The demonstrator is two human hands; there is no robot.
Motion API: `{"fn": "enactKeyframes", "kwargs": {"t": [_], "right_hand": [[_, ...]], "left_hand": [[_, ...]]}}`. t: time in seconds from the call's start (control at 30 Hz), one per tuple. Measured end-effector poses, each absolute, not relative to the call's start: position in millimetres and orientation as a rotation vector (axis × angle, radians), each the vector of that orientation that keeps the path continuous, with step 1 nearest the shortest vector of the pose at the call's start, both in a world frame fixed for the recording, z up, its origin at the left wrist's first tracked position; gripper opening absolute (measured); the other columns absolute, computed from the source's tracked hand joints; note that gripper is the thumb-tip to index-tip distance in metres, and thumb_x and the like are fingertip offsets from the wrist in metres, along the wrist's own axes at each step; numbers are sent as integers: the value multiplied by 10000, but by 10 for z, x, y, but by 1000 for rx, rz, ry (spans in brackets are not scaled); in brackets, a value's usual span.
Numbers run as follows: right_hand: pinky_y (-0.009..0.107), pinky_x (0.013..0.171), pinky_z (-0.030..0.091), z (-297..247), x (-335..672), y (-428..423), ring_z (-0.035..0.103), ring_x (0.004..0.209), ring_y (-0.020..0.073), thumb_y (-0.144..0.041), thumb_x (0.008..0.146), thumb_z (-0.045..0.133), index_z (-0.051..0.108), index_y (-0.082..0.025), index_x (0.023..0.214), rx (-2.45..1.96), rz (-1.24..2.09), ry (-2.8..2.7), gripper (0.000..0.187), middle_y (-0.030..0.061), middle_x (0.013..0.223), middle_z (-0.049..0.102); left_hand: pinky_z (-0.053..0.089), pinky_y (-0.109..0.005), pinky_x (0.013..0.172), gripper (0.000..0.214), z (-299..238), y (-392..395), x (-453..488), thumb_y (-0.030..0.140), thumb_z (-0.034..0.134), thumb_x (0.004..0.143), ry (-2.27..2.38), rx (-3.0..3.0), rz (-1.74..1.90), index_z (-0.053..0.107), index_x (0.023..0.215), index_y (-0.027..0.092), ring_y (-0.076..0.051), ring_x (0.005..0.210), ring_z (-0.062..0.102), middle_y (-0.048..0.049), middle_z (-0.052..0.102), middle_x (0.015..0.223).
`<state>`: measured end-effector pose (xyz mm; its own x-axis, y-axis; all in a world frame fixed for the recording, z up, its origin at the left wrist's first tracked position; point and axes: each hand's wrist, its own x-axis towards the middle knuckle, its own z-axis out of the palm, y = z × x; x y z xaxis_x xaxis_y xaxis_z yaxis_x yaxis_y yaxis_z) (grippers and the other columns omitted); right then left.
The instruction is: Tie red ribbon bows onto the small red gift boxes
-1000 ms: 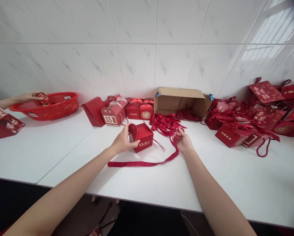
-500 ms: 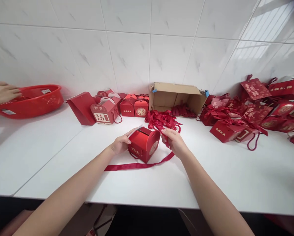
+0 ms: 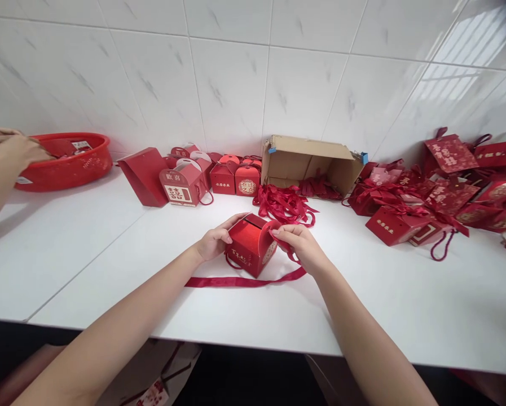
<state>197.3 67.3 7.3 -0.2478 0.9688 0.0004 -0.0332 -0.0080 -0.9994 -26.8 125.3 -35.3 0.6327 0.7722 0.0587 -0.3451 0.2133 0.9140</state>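
Observation:
A red gift box (image 3: 248,248) with gold print stands on the white table, its rounded end flap raised. My left hand (image 3: 214,242) is closed around the box's left side, thumb on the front and fingers behind. Pinched in my right hand (image 3: 297,242) is the end of a dark red ribbon (image 3: 244,282), held against the hole area of the raised flap. Whether the tip passes through the hole is hard to make out. The rest of the ribbon curves across the table in front of the box.
Behind lie a heap of red ribbons (image 3: 284,204) and a cardboard box (image 3: 312,148) on its side. Several gift boxes (image 3: 180,186) stand back left; a pile of ribboned boxes (image 3: 399,224) fills the right. Another person's hands (image 3: 16,149) reach into a red basin (image 3: 75,175).
My right hand has moved left with the ribbon end, from beside the box to its raised flap. The other person now has both hands at the basin. The view has shifted slightly.

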Motion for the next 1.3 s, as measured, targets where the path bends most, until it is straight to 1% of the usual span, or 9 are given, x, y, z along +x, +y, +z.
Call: {"fn": "enactKeyframes", "kwargs": {"t": [0.13,0.23,0.33,0.5,0.77,0.9,1.03,1.17,1.3], "right_hand": [[218,363,78,110,1956,655,177,365,24,-453,715,657,416,-181,524,-1101,1452,-1303,411,-85,441,311],[209,354,83,137,1958,637,182,358,19,-470,719,656,409,-178,518,-1097,1460,-1329,431,-84,433,325],[205,359,96,134,1967,637,193,369,20,-482,725,659,405,-176,519,-1060,1454,-1358,448,-82,438,332],[215,374,100,115,1974,661,203,378,24,-484,729,669,396,-176,511,-1004,1465,-1375,466,-81,449,341],[230,431,202,88,1949,694,273,438,56,-541,732,650,488,-169,518,-1083,1244,-1463,458,-58,475,386],[244,574,354,54,2029,789,454,631,119,-519,791,598,611,-167,593,-1177,694,-1476,404,11,641,531],[260,759,448,294,2013,786,568,873,142,-474,840,566,647,-226,1055,-902,1000,-1549,338,47,1032,635],[267,738,489,722,1936,724,612,776,136,-420,792,650,663,-175,865,-697,1179,-1623,256,31,828,671],[257,655,500,1170,2088,586,610,662,109,-350,786,676,683,-185,787,-662,862,-1595,165,-2,728,655]], "left_hand": [[335,-473,1004,820,-306,1214,-265,142,506,551,487,1177,729,417,1357,261,-308,1182,497,-41,579,1278],[228,-507,1089,730,-146,1172,-239,251,525,692,599,1391,814,345,1397,309,-316,1343,320,-30,439,1416],[136,-474,1142,463,98,1113,-168,317,512,816,740,1808,952,503,1279,304,-285,1400,192,-16,351,1470],[211,-495,1120,229,366,1014,15,342,509,850,947,2189,759,679,983,267,-308,1344,258,-45,426,1382],[332,-460,1032,211,385,988,107,348,477,872,1006,2299,756,602,768,215,-279,1246,379,-72,515,1263],[303,-457,1050,164,621,953,103,305,482,869,991,2449,904,594,798,209,-272,1240,382,-76,520,1238],[279,-474,1061,174,990,910,143,288,477,879,903,2523,1020,620,826,205,-281,1256,367,-53,533,1189],[274,-449,1067,175,1201,898,142,284,479,884,862,2497,1208,627,850,199,-264,1228,413,-32,545,1180],[368,-402,993,266,1043,967,-49,354,547,850,965,2292,1210,569,1071,209,-244,1143,489,-61,558,1148]]}}
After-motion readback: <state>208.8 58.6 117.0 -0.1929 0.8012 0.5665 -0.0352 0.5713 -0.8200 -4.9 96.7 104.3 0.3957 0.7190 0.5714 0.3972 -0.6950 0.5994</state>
